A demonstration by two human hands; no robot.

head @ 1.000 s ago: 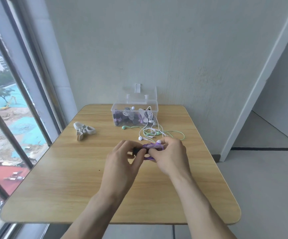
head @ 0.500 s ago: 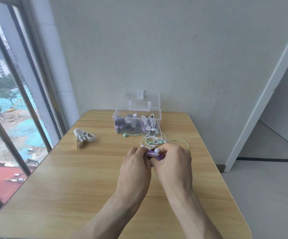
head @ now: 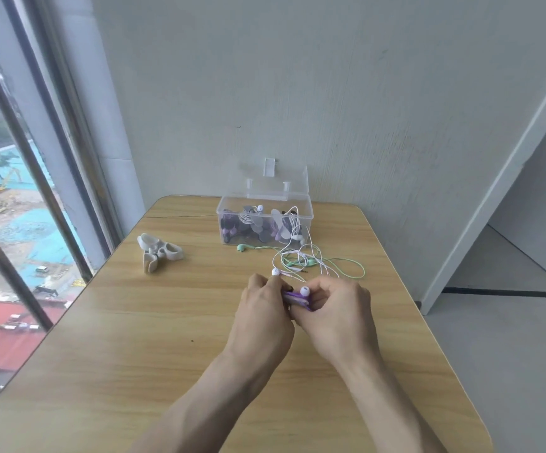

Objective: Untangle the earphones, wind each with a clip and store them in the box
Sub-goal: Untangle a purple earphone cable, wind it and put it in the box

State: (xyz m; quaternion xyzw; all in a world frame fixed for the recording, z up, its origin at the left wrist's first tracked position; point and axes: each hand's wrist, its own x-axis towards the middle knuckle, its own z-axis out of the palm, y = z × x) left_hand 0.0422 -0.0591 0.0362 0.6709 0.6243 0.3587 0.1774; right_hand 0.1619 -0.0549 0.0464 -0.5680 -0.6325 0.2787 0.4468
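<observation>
Both hands [head: 297,308] pinched the purple clip [head: 296,299] holding one white earbud [head: 304,291]
Box [head: 232,223] lay far beyond the grip, slightly left; both hands equally near

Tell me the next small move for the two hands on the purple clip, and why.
Probably press the purple clip shut. The left hand and right hand both pinch it, a white earbud pokes out on top, and the clear plastic box behind stands open, ready for it.

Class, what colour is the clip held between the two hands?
Purple clip; the head view shows it.
</observation>
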